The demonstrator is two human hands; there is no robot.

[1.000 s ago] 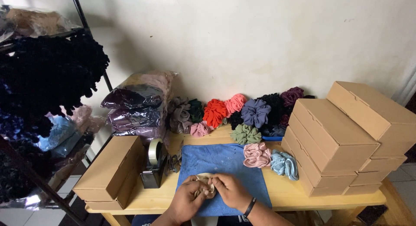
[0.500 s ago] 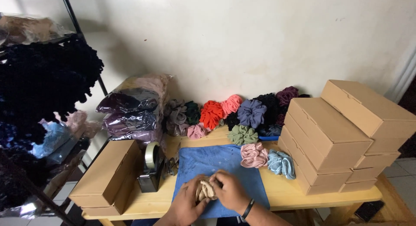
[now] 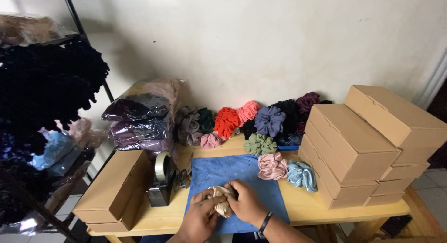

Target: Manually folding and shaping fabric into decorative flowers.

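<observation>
Pale plaster wall, wooden table [image 3: 321, 206], blue cloth [image 3: 233, 171], left hand [image 3: 199, 219] and right hand [image 3: 247, 205] both clamped on beige scrunchie [image 3: 220, 199], stacked cardboard boxes [image 3: 358, 145], tape dispenser [image 3: 161, 180]

A beige scrunchie [image 3: 221, 202] lies over a blue cloth [image 3: 237, 175] on the light wooden table [image 3: 326, 206]. Nearby scrunchies: pink [image 3: 273, 166], light blue [image 3: 301, 174], sage green [image 3: 260, 143], lavender [image 3: 270, 120], red [image 3: 227, 122], coral [image 3: 248, 111]. The cardboard boxes [image 3: 351, 143] are plain tan; the tape dispenser [image 3: 161, 180] is black.
</observation>
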